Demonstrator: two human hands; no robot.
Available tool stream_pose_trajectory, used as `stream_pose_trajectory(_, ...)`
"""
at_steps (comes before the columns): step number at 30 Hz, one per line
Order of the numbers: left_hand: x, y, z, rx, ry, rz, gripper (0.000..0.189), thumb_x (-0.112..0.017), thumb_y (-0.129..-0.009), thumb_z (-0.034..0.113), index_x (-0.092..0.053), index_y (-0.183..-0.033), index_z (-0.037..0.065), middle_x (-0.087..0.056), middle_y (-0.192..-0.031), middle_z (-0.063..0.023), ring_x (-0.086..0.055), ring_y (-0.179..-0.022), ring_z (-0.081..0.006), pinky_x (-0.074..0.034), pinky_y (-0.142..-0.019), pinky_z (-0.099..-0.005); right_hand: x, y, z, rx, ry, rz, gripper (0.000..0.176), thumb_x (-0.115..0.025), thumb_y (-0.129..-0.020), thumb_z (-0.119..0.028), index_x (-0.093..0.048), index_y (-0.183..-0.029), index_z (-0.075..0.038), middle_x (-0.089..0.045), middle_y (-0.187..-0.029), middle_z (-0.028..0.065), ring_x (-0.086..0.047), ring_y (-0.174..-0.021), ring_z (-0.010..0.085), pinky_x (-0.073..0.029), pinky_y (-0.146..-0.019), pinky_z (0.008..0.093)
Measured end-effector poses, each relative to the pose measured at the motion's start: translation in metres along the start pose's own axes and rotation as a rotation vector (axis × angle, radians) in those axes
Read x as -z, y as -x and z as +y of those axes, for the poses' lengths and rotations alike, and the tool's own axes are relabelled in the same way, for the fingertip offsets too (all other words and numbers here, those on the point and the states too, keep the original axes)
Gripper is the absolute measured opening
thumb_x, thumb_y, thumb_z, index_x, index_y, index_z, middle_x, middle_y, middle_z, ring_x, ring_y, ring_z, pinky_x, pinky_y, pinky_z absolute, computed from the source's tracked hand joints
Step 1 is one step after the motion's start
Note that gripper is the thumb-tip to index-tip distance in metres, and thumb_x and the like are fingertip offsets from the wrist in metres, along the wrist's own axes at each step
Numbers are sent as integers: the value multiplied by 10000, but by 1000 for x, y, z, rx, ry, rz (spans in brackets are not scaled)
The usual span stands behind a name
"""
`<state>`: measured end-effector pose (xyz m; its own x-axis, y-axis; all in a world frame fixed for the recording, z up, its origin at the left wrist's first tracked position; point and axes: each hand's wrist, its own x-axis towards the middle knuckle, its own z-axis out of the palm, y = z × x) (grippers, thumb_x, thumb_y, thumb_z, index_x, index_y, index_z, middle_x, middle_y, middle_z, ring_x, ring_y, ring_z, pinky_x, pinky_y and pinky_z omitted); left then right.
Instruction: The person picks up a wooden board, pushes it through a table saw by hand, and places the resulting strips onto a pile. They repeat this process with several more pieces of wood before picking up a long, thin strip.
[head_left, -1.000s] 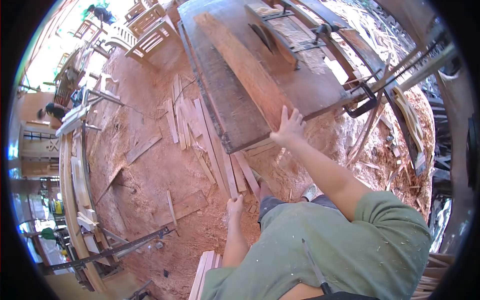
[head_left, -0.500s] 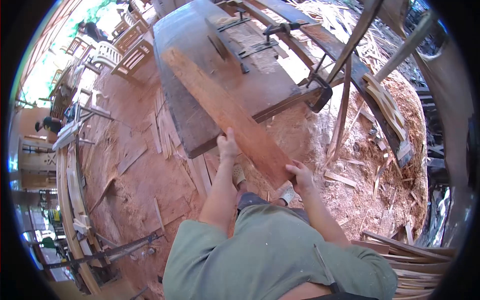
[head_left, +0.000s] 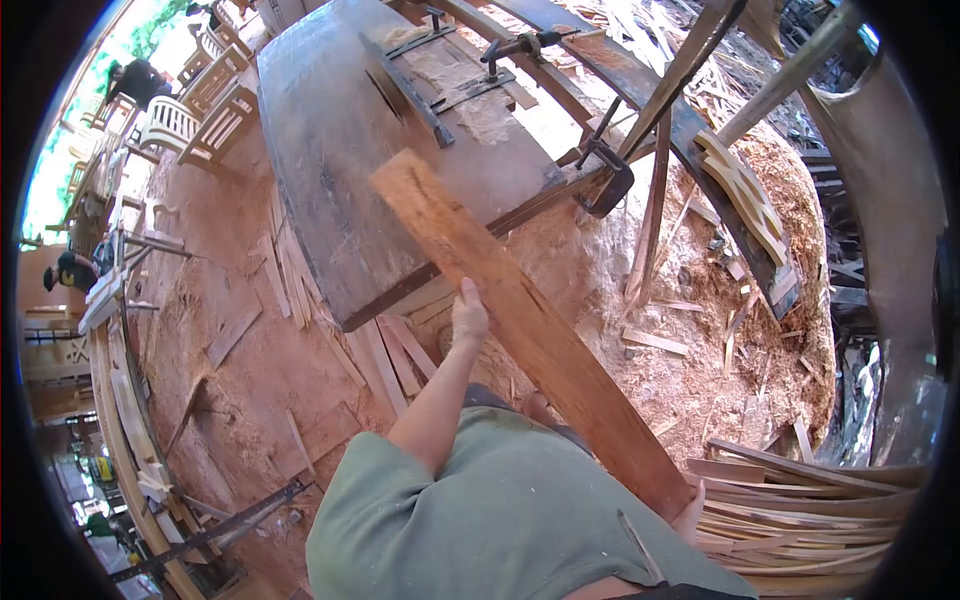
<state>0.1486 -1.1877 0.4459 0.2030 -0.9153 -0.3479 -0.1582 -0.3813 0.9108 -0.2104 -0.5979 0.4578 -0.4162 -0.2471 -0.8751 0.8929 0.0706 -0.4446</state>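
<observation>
Far end over the tabletop (head_left: 340, 200), the plank (head_left: 530, 335) sits pinched in the left hand's (head_left: 470, 318) fingers; the right hand (head_left: 690, 512) holds its near end, fingers mostly hidden.

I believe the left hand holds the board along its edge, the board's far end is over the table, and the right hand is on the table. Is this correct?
Not quite: the right hand is at the board's near end, away from the table, as the head view shows. The rest is right.
</observation>
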Motion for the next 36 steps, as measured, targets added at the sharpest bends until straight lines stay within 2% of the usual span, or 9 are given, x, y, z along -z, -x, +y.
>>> stream_pose_trajectory(2,-10,7,-12,46,-298,11,864,-302,-988,650,-586,-1190,-140,-605,-1208,-361,-561,-1208,-459,-424,-1025,-461,-10,58,6,99,71,153,756,-491,-901,-651,-502,-1388,-74,-591,-1309,181,-557,-1210,392,-482,-994,526)
stream_pose_trajectory(7,-3,-22,47,64,-350,-88,870,-262,-996,632,-588,-1179,-154,-613,-1134,-392,-559,-1174,-500,-412,-1027,-481,-140,139,22,26,133,222,772,-492,-895,-659,-504,-1389,-65,-579,-1343,173,-548,-1218,411,-473,-1002,557)
stream_pose_trajectory(10,11,-41,85,119,-527,-116,862,-232,-1013,599,-593,-1171,-168,-514,-1321,-386,-480,-1292,-460,-385,-1056,-498,-159,138,41,15,118,220,771,-501,-899,-643,-497,-1401,-58,-566,-1370,170,-545,-1225,410,-473,-1006,546)
stream_pose_trajectory(12,17,-53,94,-13,-822,-8,851,-201,-1027,569,-589,-1207,-166,-283,-1551,-305,-285,-1448,-396,-282,-1143,-515,-174,137,53,-5,94,187,766,-510,-902,-629,-494,-1405,-50,-563,-1380,165,-547,-1227,400,-477,-1004,533)
stream_pose_trajectory(15,23,-83,83,-51,-824,-24,831,-189,-1030,564,-575,-1272,-131,-84,-1651,-171,-88,-1515,-353,-122,-1201,-550,-197,137,69,71,31,247,510,-574,-936,-484,-672,-1148,-31,-711,-1127,119,-676,-1019,272,-534,-918,390)
stream_pose_trajectory(24,31,-109,82,-59,-644,-104,814,-179,-1021,584,-380,-1468,-66,-200,-1643,-98,-89,-1521,-355,-29,-1199,-577,-174,107,104,162,47,359,475,-581,-934,-457,-688,-1118,-32,-721,-1099,112,-683,-990,257,-539,-897,378)
stream_pose_trajectory(26,30,-113,82,-60,-633,-105,814,-180,-1022,582,-384,-1464,-70,-204,-1642,-98,-91,-1521,-352,-21,-1200,-575,-203,126,97,69,178,302,676,-522,-927,-556,-555,-1357,-35,-609,-1329,147,-589,-1190,343,-479,-1021,473)
stream_pose_trajectory(29,30,-121,82,-44,-634,-111,810,-183,-1025,575,-389,-1455,-81,-208,-1640,-102,-95,-1522,-344,-10,-1201,-573,-238,144,88,3,118,180,681,-526,-921,-561,-552,-1361,-41,-608,-1337,137,-591,-1190,344,-483,-1013,476)
stream_pose_trajectory(36,28,-133,88,-53,-632,-93,761,-208,-1038,525,-444,-1413,-93,-228,-1634,-106,-105,-1522,-334,-8,-1196,-591,-240,127,94,-51,98,310,706,-516,-915,-577,-529,-1383,-49,-599,-1349,132,-598,-1186,345,-488,-1008,479)
